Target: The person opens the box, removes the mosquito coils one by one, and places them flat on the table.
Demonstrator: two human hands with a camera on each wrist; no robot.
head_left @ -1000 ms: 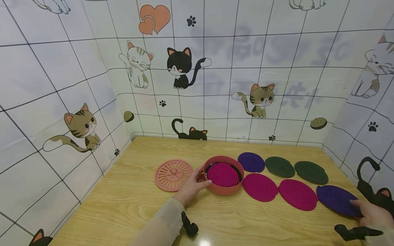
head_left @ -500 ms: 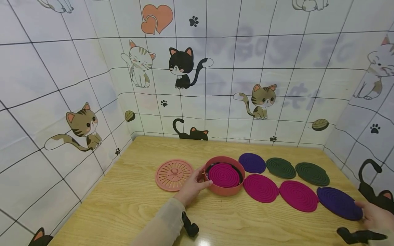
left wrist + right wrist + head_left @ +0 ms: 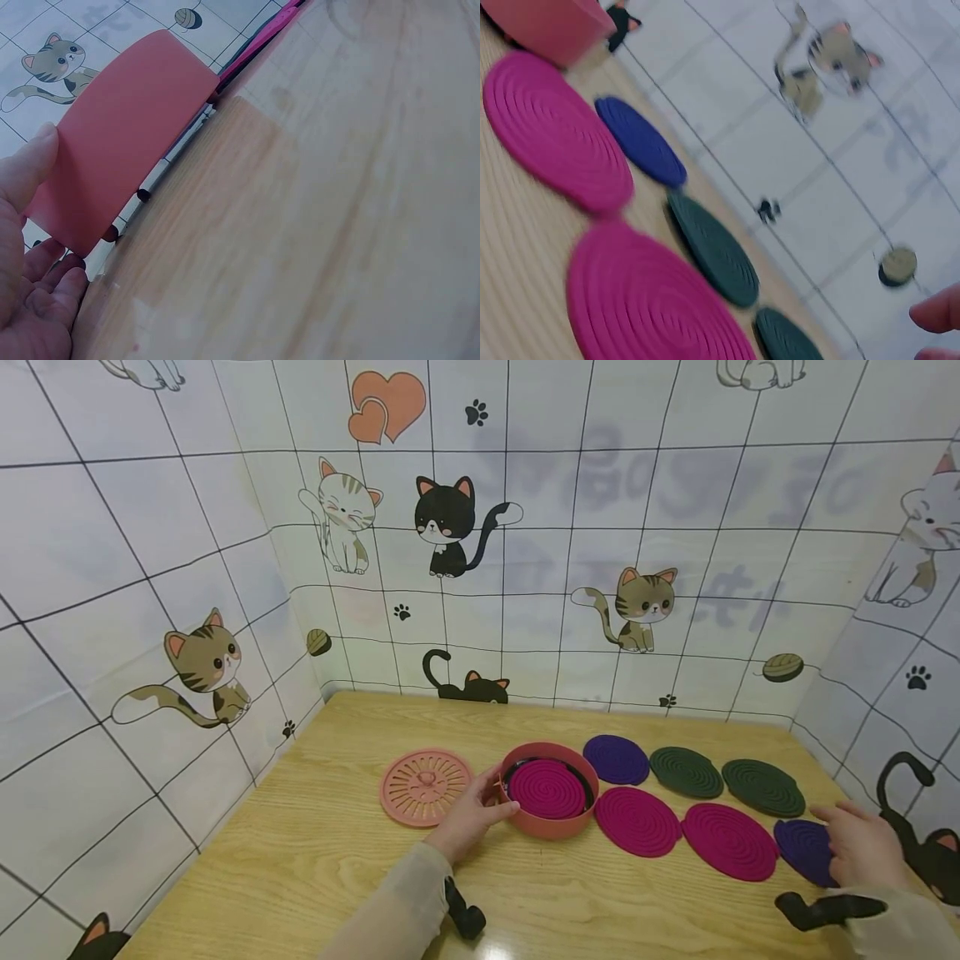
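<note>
My left hand holds the side of a round coral mosquito coil holder, thumb at the rim. In the left wrist view its thumb lies against the holder's wall, and its other fingers curl near the base. A magenta mosquito coil lies inside the holder. My right hand hovers over a purple mosquito coil at the far right, hiding part of it. That hand holds nothing visible, fingers loosely extended. Only its fingertips show in the right wrist view.
Left of the holder lies its slotted pink lid. To the right, two magenta coils, two dark green coils and another purple coil lie flat on the wooden table. Cat-print walls enclose the table's back and sides.
My right hand has let go of the purple coil's right edge and moved left and up over it. The left hand keeps its hold on the holder. The view has shifted slightly.
</note>
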